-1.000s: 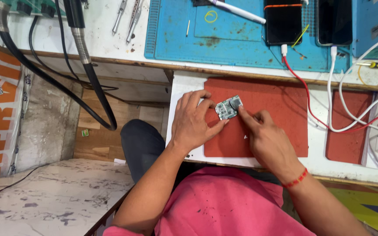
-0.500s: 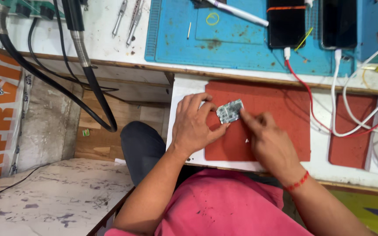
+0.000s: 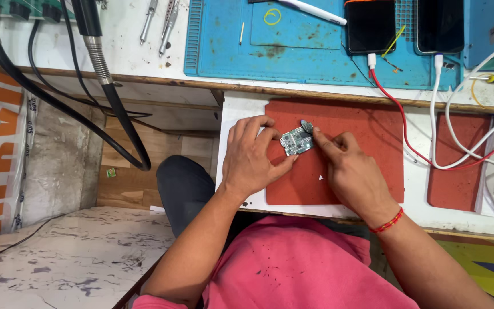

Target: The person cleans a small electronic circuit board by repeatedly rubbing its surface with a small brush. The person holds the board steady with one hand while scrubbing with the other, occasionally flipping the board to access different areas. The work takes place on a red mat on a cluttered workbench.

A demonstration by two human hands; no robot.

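Now circuit board [image 3: 297, 141] flatter, steadier

Open room: the red mat [image 3: 367, 171] is bare right of the right hand [image 3: 350, 171], below the small board [image 3: 297, 141].
In the way, right: red and white cables [image 3: 430, 131].
In the way, far side: two phones [image 3: 371, 26] on the blue mat [image 3: 293, 51].

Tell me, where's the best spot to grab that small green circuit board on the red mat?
Probably by its bare edges, from the sides: the small green circuit board is thin and flat on the red mat, its face crowded with parts. The left hand already pinches it that way.
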